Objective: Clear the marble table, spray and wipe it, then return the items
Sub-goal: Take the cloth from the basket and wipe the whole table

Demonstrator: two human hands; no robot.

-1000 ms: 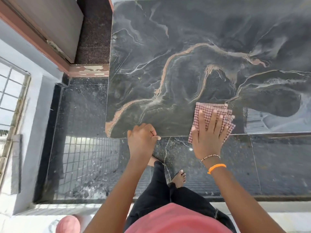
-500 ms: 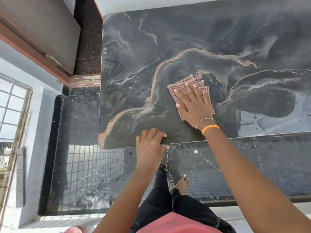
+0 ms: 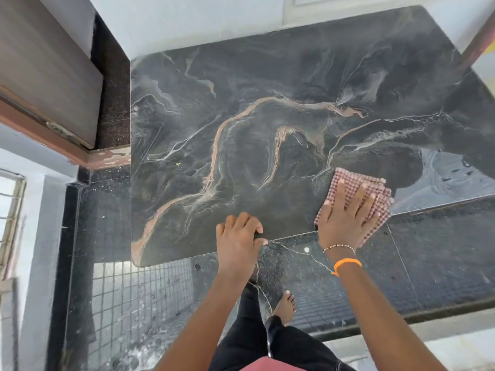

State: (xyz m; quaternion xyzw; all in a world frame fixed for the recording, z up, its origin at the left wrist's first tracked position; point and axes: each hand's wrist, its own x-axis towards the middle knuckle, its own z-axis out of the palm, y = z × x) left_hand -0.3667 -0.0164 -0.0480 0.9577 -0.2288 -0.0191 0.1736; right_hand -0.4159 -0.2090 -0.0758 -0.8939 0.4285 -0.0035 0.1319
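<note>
One marble table (image 3: 267, 108), dark grey with pale and tan veins, seen from above, far edge against a white wall (image 3: 187, 22). One cloth (image 3: 351, 183), red-and-white checked, folded, lying flat at the near right part of the tabletop, near corner hanging just over the front edge. One right hand (image 3: 345, 220) on top of the cloth, palm down, fingers (image 3: 341, 194) straight and spread, pressing it to the marble; nothing gripped. Two bands on the right wrist: one beaded bracelet (image 3: 338, 247), one orange band (image 3: 347, 263) just behind it. One left hand (image 3: 238, 242) at the front edge of the table, left of the cloth and apart from it, fingers curled over the edge onto the top, thumb tip against the rim; holding the edge, no loose object in it. A shiny, wet-looking patch (image 3: 450, 178) on the marble just right of the cloth.

Below the table, one dark speckled floor (image 3: 442, 250), glossy, reflecting a window grid at lower left. One bare foot (image 3: 286, 306) showing between the arms, with black trousers (image 3: 254, 338) and a strip of pink shirt (image 3: 270, 365) at the bottom. At upper left, one brown wooden door (image 3: 40, 70) in a reddish frame. At far left, one window (image 3: 10, 215) with bars.
</note>
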